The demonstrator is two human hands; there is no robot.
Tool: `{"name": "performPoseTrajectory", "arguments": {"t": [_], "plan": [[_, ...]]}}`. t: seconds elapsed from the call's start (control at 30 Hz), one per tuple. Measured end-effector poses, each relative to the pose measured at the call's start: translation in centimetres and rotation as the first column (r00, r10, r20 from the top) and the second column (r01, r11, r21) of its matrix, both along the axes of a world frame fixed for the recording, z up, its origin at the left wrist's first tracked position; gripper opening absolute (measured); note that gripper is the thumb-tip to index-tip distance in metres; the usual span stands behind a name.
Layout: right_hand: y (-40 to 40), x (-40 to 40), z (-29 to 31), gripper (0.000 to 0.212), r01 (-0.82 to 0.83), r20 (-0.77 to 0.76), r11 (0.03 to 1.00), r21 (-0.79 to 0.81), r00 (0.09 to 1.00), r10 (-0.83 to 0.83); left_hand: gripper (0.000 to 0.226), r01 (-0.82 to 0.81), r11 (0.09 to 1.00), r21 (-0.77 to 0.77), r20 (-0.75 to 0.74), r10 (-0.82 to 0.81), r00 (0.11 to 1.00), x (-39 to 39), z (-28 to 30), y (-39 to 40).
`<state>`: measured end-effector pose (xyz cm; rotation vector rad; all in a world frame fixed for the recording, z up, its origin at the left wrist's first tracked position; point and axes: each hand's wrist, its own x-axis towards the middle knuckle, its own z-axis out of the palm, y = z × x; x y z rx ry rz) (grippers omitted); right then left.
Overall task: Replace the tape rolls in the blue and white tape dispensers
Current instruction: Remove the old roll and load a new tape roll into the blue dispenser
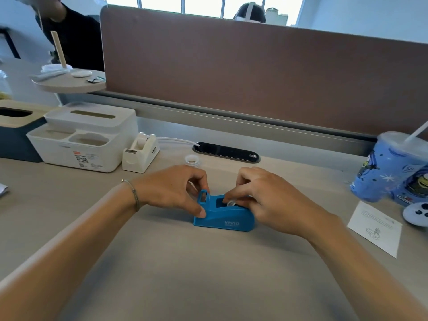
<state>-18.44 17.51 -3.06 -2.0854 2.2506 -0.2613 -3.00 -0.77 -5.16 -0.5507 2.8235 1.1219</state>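
Observation:
The blue tape dispenser (pixel 223 217) rests on the desk in front of me, cutter end to the left. My left hand (pixel 171 188) grips that cutter end, thumb on the near side. My right hand (pixel 261 198) pinches a small white tape roll (pixel 231 202) in the dispenser's top slot; my fingers hide most of the roll. The white tape dispenser (pixel 141 152) stands further back on the left with a roll in it. A loose white tape roll (pixel 192 160) lies flat on the desk behind my left hand.
A white desk organiser (pixel 83 137) and a dark tissue box (pixel 16 133) stand at the back left. A blue cup with a straw (pixel 391 167), a white controller (pixel 416 214) and a paper slip (pixel 375 228) lie on the right. A brown partition (pixel 254 72) closes the back.

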Motion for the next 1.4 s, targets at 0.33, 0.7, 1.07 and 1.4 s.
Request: {"name": "performPoseTrajectory", "arguments": {"t": [0.33,0.7,1.07,1.4], "plan": [[0.3,-0.9,0.9,0.030,0.078,0.226,0.984,-0.163,0.973,-0.040,0.049,-0.048,0.996,-0.075,-0.003,0.048,0.999,0.2,1.5,0.7],[-4.2,1.0,1.5,0.026,0.280,0.654,0.908,-0.311,0.756,-0.009,0.023,-0.207,0.707,0.676,-0.260,0.492,0.830,0.1,3.7,1.7],[-5.8,2.3,0.0,0.016,0.180,0.292,0.820,-0.543,0.956,-0.017,0.020,-0.301,0.631,0.715,-0.283,0.655,0.701,0.0,2.8,1.1],[-5.9,2.8,0.1,0.014,0.196,0.337,0.808,-0.556,0.941,0.004,0.004,-0.334,0.552,0.764,-0.254,0.733,0.631,0.0,2.9,1.7]]}}
